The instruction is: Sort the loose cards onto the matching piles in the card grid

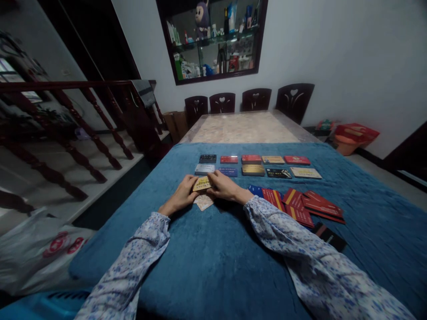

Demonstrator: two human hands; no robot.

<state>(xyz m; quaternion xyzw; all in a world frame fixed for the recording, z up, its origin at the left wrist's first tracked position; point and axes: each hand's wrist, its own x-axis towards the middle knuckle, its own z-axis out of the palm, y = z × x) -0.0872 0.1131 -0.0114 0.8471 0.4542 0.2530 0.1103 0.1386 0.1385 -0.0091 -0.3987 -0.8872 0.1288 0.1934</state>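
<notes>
Between my two hands are yellow cards (202,183), held just above the blue cloth. My left hand (184,192) grips their left side, and my right hand (223,186) closes on the right side. Under them a pale patterned card (203,202) lies on the cloth, partly covered by my hands. Just beyond, a light blue card stack (204,168) and a dark blue card stack (228,171) lie in the near row, the latter partly behind my right hand. Whether the yellow cards are one or several is hard to make out.
Two rows of card stacks span the cloth (207,266), including a gold stack (252,170) and a black one (278,173). Loose red cards (322,205) spread near my right forearm, with a black card (329,237) beside them. Chairs (256,98) stand beyond the table.
</notes>
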